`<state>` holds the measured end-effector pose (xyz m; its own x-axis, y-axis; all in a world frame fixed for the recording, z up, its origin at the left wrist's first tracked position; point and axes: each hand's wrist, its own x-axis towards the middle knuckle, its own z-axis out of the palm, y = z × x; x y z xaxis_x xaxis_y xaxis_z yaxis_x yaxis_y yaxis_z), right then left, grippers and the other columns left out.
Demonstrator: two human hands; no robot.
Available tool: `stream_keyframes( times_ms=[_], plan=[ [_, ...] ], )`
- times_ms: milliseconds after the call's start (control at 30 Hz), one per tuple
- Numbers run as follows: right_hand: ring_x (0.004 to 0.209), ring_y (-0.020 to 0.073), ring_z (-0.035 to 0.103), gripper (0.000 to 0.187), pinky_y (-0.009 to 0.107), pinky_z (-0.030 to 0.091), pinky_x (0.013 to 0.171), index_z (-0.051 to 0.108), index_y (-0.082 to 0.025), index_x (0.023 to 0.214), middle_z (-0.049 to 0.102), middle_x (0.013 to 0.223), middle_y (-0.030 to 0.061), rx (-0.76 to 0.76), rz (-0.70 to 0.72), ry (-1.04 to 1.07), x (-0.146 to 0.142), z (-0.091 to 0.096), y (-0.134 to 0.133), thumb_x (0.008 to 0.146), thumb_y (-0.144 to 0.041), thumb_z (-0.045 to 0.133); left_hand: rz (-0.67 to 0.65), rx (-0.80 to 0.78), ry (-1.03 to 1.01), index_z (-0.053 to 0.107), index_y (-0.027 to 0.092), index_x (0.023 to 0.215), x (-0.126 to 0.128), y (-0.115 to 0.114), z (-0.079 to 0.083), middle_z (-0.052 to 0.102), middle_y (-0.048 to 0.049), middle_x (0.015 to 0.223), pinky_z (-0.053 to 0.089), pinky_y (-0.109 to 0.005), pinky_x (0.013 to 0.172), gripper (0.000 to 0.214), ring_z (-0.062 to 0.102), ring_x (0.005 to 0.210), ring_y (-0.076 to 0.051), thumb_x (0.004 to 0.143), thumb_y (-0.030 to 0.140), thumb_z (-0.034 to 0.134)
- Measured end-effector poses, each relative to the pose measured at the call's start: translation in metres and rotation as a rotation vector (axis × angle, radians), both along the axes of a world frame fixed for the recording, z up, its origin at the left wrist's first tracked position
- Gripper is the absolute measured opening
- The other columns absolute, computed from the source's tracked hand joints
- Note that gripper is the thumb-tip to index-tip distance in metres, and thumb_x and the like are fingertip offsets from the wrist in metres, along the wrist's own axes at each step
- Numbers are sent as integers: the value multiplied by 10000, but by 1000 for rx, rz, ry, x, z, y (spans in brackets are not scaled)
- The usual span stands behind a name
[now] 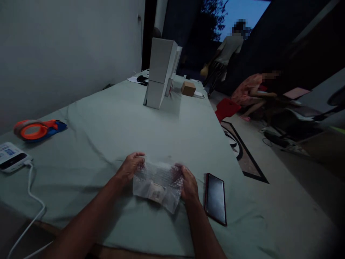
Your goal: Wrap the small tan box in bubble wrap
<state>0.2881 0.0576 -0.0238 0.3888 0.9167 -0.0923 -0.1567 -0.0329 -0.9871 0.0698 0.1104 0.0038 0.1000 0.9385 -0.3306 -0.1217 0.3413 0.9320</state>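
A sheet of clear bubble wrap [164,172] is stretched between my two hands, low over the near part of the table. Under or inside its front part shows a small pale item [156,192], too blurred to name. My left hand [132,165] is closed on the wrap's left edge. On the right edge, my right hand [188,181] grips with the thumb and fingers, some of them behind the plastic. Just right of that hand lies a phone [215,198] in a dark red case, screen up.
A tape dispenser [40,130] and a white device [13,158] with a cable lie at the left. Tall white boxes [160,72] and a brown carton [188,89] stand farther back. Two people are beyond the green-covered table [121,122], near a red chair [226,109].
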Motion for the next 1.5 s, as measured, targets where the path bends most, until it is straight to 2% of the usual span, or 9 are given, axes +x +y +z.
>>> stream_keyframes(
  times_ms=[267, 400, 600, 800, 967, 1100, 1233, 1400, 1500],
  plan=[
    [1001, 226, 599, 385, 359, 468, 875, 645, -186, 1096, 661, 1135, 90, 103, -70, -457, 14, 27, -12, 795, -425, 617, 237, 424, 498, 560, 171, 1121, -4, -18, 7, 590, -80, 1059, 459, -319, 838, 382, 559, 965, -200, 741, 204, 553],
    [1041, 232, 612, 345, 367, 465, 913, 663, -227, 1132, 671, 1161, 75, 140, 400, -543, -5, 50, -18, 897, -436, 523, -133, 772, 730, 536, 168, 1246, 0, -35, 24, 638, -107, 1126, 435, -375, 952, 420, 561, 1067, -233, 842, 275, 500],
    [911, 237, 647, 360, 357, 470, 843, 659, -238, 1167, 725, 971, 53, 24, 547, -668, -13, 61, -31, 913, -442, 506, -432, 581, 851, 386, 149, 1427, -3, -55, 37, 694, -91, 927, 449, -358, 846, 567, 618, 878, -247, 923, 405, 424],
    [759, 195, 630, 226, 279, 467, 708, 724, -270, 973, 711, 818, 2, -78, 989, -657, -3, 63, -79, 914, -336, 516, -655, 499, 743, 626, 225, 1176, -35, -98, 23, 710, -61, 852, 456, -307, 761, 357, 650, 819, -231, 941, 350, 389],
    [812, 203, 635, 195, 293, 465, 740, 693, -241, 962, 707, 883, 16, -102, 840, -751, -6, 54, -89, 914, -290, 511, -662, 589, 899, 597, 228, 1177, -32, -107, 7, 678, -65, 989, 473, -333, 826, 347, 623, 942, -235, 846, 202, 497],
    [824, 204, 632, 193, 293, 491, 687, 646, -219, 1034, 681, 959, 56, -15, 603, -799, -13, 48, -81, 890, -293, 541, -525, 729, 973, 359, 227, 1402, -15, -105, 4, 545, -107, 1292, 437, -411, 984, 671, 515, 1181, -271, 767, 166, 570],
    [1178, 279, 538, 541, 402, 513, 872, 482, -213, 1331, 541, 1324, 139, 191, 529, -947, -23, 23, -70, 804, -246, 599, -532, 832, 942, 75, 168, 1497, -6, -105, -12, 324, -172, 1513, 294, -475, 1130, 936, 302, 1401, -301, 742, 229, 625],
    [1129, 277, 573, 496, 468, 455, 985, 522, -212, 1287, 622, 1224, 121, 238, 554, -985, -25, 3, -63, 793, -202, 573, -576, 730, 1059, 150, 116, 1492, -3, -104, -30, 311, -204, 1524, 183, -542, 1155, 1038, 247, 1423, -359, 686, 485, 690],
    [1110, 281, 569, 461, 454, 459, 962, 535, -207, 1265, 611, 1226, 129, 159, 343, -909, -10, 13, -63, 813, -277, 598, -557, 680, 1154, 198, 125, 1494, -2, -101, -30, 288, -194, 1538, 120, -552, 1164, 1076, 195, 1437, -378, 656, 597, 681]
  ],
)
